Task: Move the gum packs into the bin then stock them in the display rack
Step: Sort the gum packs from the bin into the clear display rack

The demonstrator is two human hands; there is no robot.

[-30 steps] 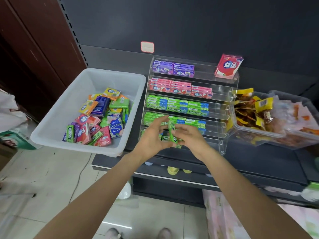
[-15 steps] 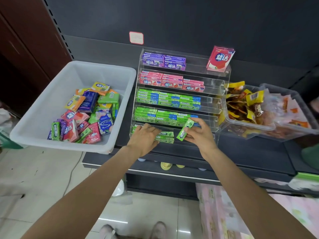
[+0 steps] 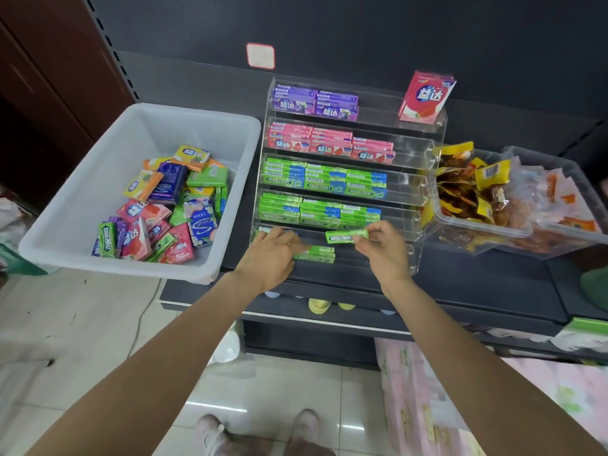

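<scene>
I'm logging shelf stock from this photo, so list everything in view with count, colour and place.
display rack: one, clear, five tiers, on the dark shelf.
purple gum packs: two stacks, top tier.
red gum box: one, upright, top tier right.
pink gum packs: three stacks, second tier.
green gum packs: three stacks each on tiers three and four; a few on the bottom tier.
bin: one, white, left of the rack, holding mixed loose gum packs.
snack tubs: two, clear, right of the rack.
left hand: rests on the bottom-tier packs.
right hand: pinches one green gum stick.
</scene>
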